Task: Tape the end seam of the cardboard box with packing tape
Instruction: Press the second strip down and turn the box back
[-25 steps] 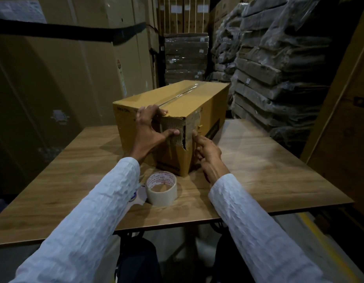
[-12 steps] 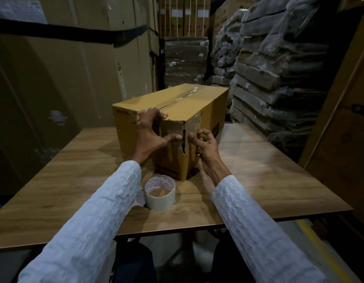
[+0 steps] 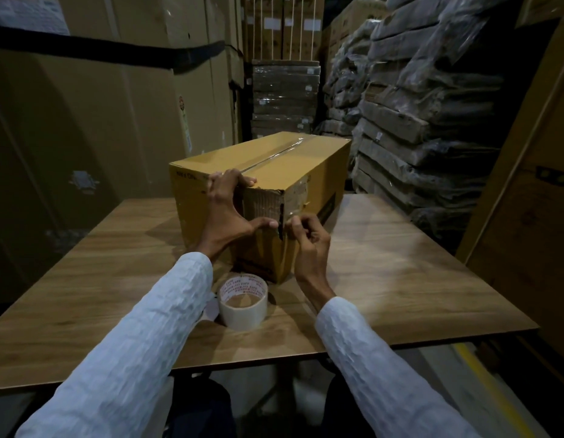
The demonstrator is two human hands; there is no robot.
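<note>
A long cardboard box [image 3: 306,159] lies on the wooden table [image 3: 400,279], one end toward me. Clear tape runs along its top seam [image 3: 276,153]. The near end face [image 3: 261,203] looks torn and rough, with a dark split down its right corner. My left hand [image 3: 227,216] clamps this end, fingers over the top edge and thumb pressed on the face. My right hand [image 3: 309,245] is curled at the split corner, fingertips pinching a strip of clear tape [image 3: 295,208] stuck there. A roll of packing tape [image 3: 242,301] lies flat on the table just below the box.
Large cartons [image 3: 100,105] stand close behind the table on the left. Wrapped stacks [image 3: 426,105] rise at the right, and a tall board [image 3: 533,200] leans at the far right. The table's near edge [image 3: 274,365] runs under my forearms.
My right hand has risen from low beside the box's corner to the split, and its fingers have curled in. My left hand has kept its hold on the box end.
</note>
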